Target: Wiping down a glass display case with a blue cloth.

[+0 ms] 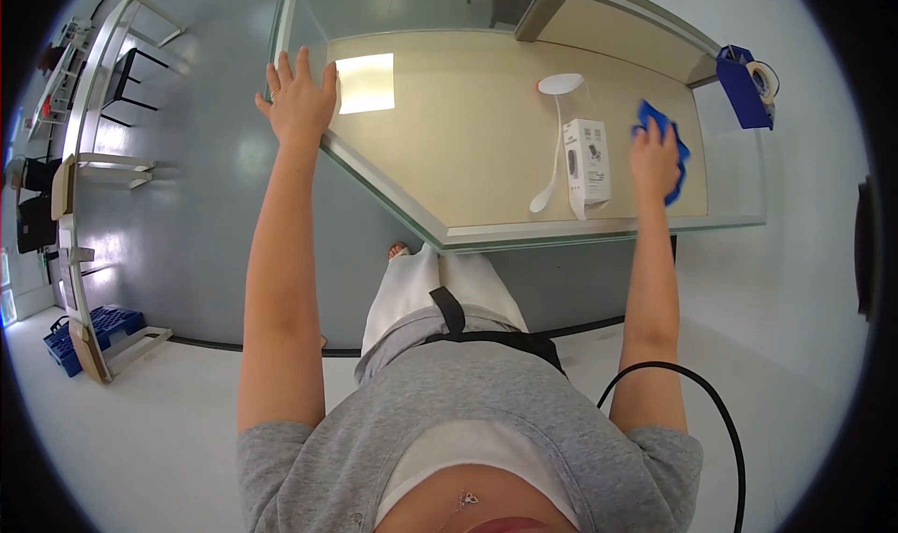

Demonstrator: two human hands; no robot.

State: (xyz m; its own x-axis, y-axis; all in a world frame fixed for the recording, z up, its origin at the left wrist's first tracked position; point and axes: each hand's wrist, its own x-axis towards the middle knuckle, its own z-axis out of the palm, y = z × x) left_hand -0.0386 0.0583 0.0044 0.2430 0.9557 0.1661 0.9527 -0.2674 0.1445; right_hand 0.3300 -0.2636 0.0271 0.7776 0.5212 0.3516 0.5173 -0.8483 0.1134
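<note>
My left hand (303, 102) rests with fingers spread at the left frame of a glass-sided case (440, 233). My right hand (655, 163) is closed on a blue cloth (675, 189) over the beige floor (468, 140) of the case, near its right end. Left of that hand stands a white printed box (589, 166). Beside the box is a white item (561, 84) with an oval top; a thin white strip runs from it to a small oval end (542, 201). What kind of item it is, I cannot tell.
A bright pale square (366, 84) shows on the case floor, paper or light. A blue tape dispenser (745, 88) with a roll sits at the right rear corner. Glass edges bound the case. Left stand a white bench frame (103, 168) and a blue crate (112, 325).
</note>
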